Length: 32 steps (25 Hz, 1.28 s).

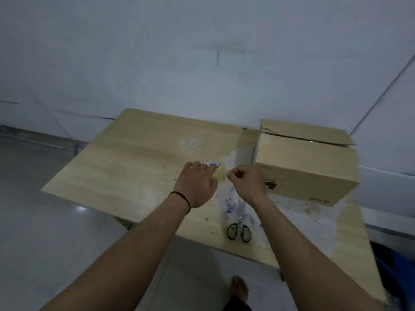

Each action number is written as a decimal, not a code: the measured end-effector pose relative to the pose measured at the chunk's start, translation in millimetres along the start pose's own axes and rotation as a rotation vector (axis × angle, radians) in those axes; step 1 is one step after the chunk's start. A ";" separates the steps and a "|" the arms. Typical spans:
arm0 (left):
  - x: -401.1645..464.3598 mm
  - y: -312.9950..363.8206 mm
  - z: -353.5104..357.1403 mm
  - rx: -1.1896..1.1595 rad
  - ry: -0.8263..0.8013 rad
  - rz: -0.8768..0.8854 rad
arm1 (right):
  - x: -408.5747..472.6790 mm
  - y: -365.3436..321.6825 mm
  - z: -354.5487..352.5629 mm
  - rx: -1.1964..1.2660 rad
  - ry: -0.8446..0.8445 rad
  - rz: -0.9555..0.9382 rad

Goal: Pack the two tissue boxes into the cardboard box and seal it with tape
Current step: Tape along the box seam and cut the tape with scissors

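The cardboard box (pixel 307 169) stands at the table's back right with its top flaps folded down; a gap shows along the far flap. No tissue box is in view. My left hand (pixel 197 185) lies over a tape roll (pixel 219 171) with a white and blue core, holding it on the table. My right hand (pixel 247 180) is just right of the roll, thumb and finger pinched together on what looks like the tape's loose end. It is close to the box's left front corner.
Scissors (pixel 239 231) with green and black handles lie near the front edge of the wooden table (pixel 125 167), below my hands. White and blue stains mark the tabletop. A wall stands right behind the table. A bare foot (pixel 240 288) is on the grey floor.
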State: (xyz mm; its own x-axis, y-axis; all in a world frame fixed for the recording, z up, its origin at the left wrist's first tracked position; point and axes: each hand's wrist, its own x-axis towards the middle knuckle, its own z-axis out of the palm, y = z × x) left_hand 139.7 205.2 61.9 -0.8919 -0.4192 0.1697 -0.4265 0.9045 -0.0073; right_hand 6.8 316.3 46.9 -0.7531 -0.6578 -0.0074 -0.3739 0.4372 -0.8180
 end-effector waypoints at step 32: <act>311.8 210.5 8.1 -0.616 -0.259 0.073 | 155.0 162.4 -246.6 0.528 0.177 0.357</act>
State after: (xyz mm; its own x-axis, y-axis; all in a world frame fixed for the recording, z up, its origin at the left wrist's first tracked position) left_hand -229.3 264.2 105.3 -0.9553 -0.2908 -0.0526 -0.2683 0.7790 0.5668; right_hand -304.2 436.6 54.8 -0.8762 -0.3975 -0.2727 0.1973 0.2204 -0.9552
